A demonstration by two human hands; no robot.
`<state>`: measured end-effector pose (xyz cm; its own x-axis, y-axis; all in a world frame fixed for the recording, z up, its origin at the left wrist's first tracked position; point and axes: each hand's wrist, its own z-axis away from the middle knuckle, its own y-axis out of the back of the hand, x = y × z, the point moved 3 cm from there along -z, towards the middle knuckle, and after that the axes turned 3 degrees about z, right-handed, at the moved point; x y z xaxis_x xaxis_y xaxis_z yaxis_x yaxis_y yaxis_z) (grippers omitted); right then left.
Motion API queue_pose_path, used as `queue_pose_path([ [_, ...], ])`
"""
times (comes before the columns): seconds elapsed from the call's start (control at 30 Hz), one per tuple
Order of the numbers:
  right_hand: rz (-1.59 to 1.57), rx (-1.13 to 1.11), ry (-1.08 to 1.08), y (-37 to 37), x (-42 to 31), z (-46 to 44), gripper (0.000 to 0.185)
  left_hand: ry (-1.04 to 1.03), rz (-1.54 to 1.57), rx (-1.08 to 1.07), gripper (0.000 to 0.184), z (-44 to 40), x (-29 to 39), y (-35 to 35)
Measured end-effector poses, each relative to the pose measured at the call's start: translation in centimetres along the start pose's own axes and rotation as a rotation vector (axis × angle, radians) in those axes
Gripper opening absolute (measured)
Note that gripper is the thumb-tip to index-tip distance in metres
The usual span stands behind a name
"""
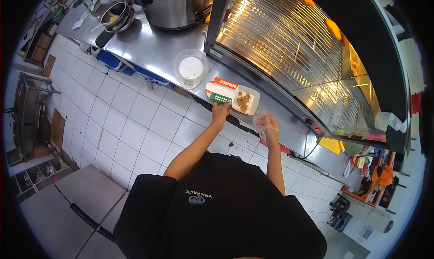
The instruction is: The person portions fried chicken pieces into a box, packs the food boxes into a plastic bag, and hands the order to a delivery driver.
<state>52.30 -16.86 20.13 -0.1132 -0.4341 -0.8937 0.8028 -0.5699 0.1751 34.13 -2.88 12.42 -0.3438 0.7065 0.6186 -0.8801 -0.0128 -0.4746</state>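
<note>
An open cardboard food box, red, white and green, lies unfolded on the steel counter's front edge. Small brown fried pieces sit in its white right half. My left hand grips the front edge of the box's green-patterned side, thumb on top. My right hand wears a clear plastic glove and is held just right of the box, apart from it. Its fingers are loosely bent, and nothing shows between them. Left of the box stands a round clear container with a white disc-like surface bearing a few crumbs.
A lit glass warming cabinet with wire racks stands behind the box. A large steel cooker and metal bowls are at the back left of the counter. A black cable hangs at right.
</note>
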Motion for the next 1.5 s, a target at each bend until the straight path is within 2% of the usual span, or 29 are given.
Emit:
queue_pose_path([
  [0.13,-0.137,0.084,-0.117,0.6,2.0,2.8,0.031,0.005,-0.012,-0.014,0.036,0.5,0.4,0.8],
  [0.4,-0.189,0.031,-0.114,-1.4,4.6,3.2,0.029,-0.009,-0.02,0.042,0.041,0.9,2.2,5.0],
  [0.97,-0.141,0.021,-0.018,-2.1,3.2,2.5,0.031,-0.001,-0.077,-0.027,0.041,0.5,-0.3,2.1],
  [1.03,0.148,-0.032,0.138,-2.4,3.5,1.0,0.034,0.006,-0.114,-0.059,0.041,0.3,-0.5,1.8],
  [1.1,0.914,0.274,0.656,-3.8,4.3,-0.8,0.037,-0.005,-0.222,-0.116,0.041,-0.4,-0.8,1.5],
  [1.17,0.99,0.248,0.893,-6.2,3.4,-2.0,0.028,0.003,-0.254,-0.104,0.04,-0.5,-1.0,0.9],
  [1.23,1.087,-0.207,0.369,-8.0,2.8,-5.0,0.029,-0.023,-0.292,-0.077,0.032,-1.9,-2.1,1.0],
  [1.3,1.049,-0.166,0.654,-6.9,-1.7,-3.1,0.032,0.016,-0.217,-0.092,0.028,-2.7,-2.4,1.2],
  [1.33,0.843,-0.055,0.337,-5.0,-7.1,0.2,0.035,-0.014,-0.228,-0.073,0.026,-2.7,-2.3,1.1],
  [1.4,0.999,0.323,0.711,-0.5,-1.7,-3.4,0.037,-0.064,-0.231,-0.062,0.023,-2.5,-2.1,1.1],
  [1.47,1.472,0.627,0.518,6.8,-5.5,-1.2,0.046,-0.103,-0.236,-0.074,0.022,-2.6,-2.3,1.5],
  [1.5,1.592,1.144,0.714,11.2,-6.0,-0.3,0.04,-0.143,-0.223,-0.078,0.021,-2.5,-2.2,1.5],
])
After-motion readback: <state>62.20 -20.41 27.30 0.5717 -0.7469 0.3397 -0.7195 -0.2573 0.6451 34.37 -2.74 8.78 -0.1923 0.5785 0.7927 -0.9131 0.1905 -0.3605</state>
